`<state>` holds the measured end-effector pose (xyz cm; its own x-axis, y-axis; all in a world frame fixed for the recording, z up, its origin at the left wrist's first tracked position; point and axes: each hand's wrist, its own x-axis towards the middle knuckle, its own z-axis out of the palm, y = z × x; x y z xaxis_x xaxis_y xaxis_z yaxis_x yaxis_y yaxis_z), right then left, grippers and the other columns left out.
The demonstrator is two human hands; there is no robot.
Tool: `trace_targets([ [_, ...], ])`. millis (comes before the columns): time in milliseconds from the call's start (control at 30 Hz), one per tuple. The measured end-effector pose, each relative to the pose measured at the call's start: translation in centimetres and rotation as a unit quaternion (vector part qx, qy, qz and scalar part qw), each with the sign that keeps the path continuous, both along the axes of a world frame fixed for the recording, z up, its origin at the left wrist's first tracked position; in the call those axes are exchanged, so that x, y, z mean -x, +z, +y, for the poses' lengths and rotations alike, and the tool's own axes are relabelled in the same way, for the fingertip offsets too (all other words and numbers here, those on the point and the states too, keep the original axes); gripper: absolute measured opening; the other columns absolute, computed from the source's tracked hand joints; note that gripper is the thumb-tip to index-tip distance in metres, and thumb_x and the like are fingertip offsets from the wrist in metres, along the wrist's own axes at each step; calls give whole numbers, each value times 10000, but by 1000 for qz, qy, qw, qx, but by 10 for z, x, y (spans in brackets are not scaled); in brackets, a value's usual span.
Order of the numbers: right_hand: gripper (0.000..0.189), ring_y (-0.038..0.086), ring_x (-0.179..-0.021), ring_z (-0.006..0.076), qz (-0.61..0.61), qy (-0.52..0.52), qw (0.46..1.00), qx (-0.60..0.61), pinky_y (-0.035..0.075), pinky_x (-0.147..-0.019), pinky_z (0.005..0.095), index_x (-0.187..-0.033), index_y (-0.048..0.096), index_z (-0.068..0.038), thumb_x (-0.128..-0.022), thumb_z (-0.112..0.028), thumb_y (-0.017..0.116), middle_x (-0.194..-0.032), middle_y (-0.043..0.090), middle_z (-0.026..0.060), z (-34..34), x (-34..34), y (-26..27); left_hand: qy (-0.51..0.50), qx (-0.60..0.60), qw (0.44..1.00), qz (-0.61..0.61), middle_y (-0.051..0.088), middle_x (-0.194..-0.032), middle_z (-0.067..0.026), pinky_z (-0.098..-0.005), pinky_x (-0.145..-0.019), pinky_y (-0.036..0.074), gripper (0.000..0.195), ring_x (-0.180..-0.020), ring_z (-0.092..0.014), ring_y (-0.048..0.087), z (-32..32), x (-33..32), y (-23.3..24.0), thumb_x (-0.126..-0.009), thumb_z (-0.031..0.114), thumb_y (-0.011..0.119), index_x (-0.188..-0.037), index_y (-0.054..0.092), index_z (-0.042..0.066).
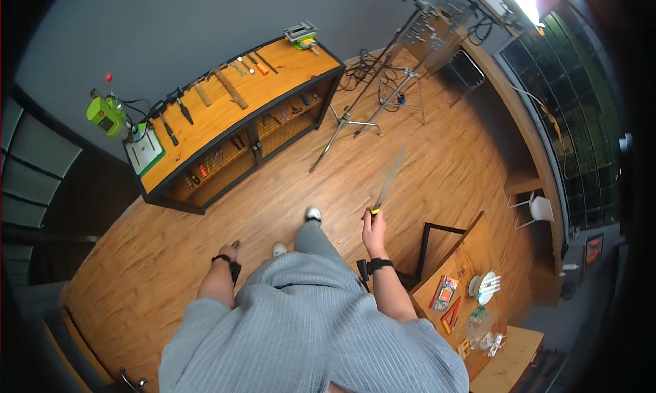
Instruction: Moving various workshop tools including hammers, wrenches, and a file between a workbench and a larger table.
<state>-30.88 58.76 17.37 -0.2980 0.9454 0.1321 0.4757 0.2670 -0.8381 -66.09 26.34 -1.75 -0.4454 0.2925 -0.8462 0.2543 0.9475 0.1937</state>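
My right hand [375, 230] is closed around the yellow and black handle of a hand saw [390, 180], whose blurred blade points up and away over the wooden floor. Down at my left side hangs my left hand [228, 252], with a small dark greenish thing at its fingers that is too small to name; whether it is gripped cannot be told. Both wrists wear black straps. Ahead stands a workbench [205, 131] bearing a hammer [182, 106], a wooden stick [230, 88], an orange-handled tool [260, 66] and several other hand tools.
A green drill press [110, 119] stands at the bench's left end, a green vise [302, 35] at its far end. Metal light stands [346, 120] with loose cables are beyond. At right is a wooden table [461, 270] with a boxed item, a red triangle and a spool; farther off, a white chair [541, 209].
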Motion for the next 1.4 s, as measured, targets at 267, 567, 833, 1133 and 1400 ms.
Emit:
trace_targets([
  [267,255,583,-610,361,-126,84,988,31,458,-562,410,-864,532,6,-941,-237,536,-680,600,194,108,129,-55,251,205,945,-53,536,-1255,-281,-460,-989,417,683,-1198,-390,515,-187,-22,2,-955,546,269,-1263,536,-1],
  [567,374,618,-789,451,-279,166,946,-23,495,-702,532,-850,589,17,-903,-351,547,-773,625,285,310,383,-64,114,72,990,51,659,-976,-239,-430,-761,525,362,-903,-335,657,-76,-74,31,-846,183,551,-1125,568,-49],
  [833,362,638,-823,436,-355,249,900,-37,512,-753,522,-918,602,12,-900,-340,520,-837,652,268,427,530,-78,226,-45,973,13,676,-816,-199,-414,-612,534,218,-712,-334,664,94,12,48,-850,137,539,-969,587,-39],
  [1133,367,646,-808,420,-368,289,884,-16,517,-746,507,-954,587,13,-901,-343,515,-828,657,259,470,564,-106,659,-73,748,13,642,-705,-152,-359,-433,480,182,-504,-220,588,192,67,88,-877,125,486,-850,582,-27],
  [1400,299,640,-789,415,-291,278,914,48,504,-674,482,-897,486,-14,-822,-241,666,-799,634,242,474,564,-105,510,64,857,46,652,-742,-225,-435,-612,482,322,-710,-356,653,169,29,54,-782,209,589,-866,622,-100],
])
